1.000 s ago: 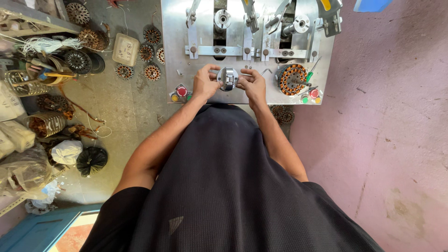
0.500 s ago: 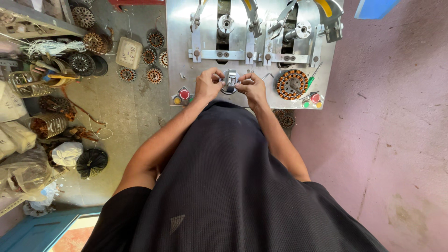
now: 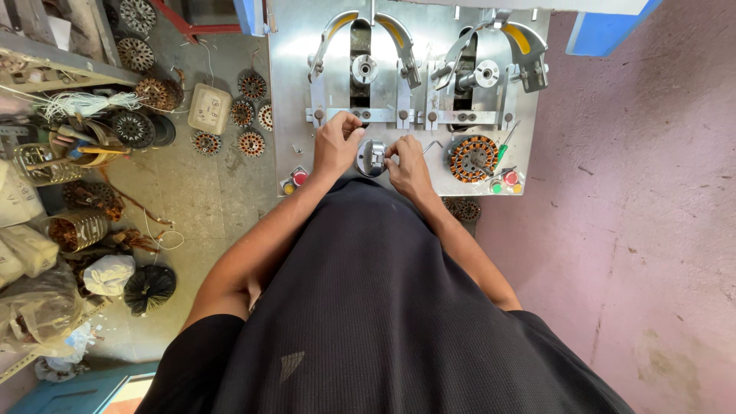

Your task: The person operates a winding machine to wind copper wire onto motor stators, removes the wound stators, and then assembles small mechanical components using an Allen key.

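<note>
A small round silver metal part (image 3: 372,156) rests on the steel machine table (image 3: 291,92), just in front of the left winding station (image 3: 363,70). My left hand (image 3: 336,142) is curled against the part's left side with the fingers reaching up to the station's base bar. On the part's right edge, my right hand (image 3: 406,162) pinches it with fingertips. A copper-wound stator (image 3: 471,156) lies on the table to the right, under the right winding station (image 3: 491,69).
Red, yellow and green push buttons (image 3: 294,181) sit at both front corners of the table. Several wound stators (image 3: 247,115) and a beige box (image 3: 209,108) lie on the concrete floor at left, beside baskets, bags and wire. A pink wall (image 3: 644,192) stands at right.
Both hands and the silver part have shifted slightly toward the left winding station. My left hand's fingers now reach up to the station's base bar.
</note>
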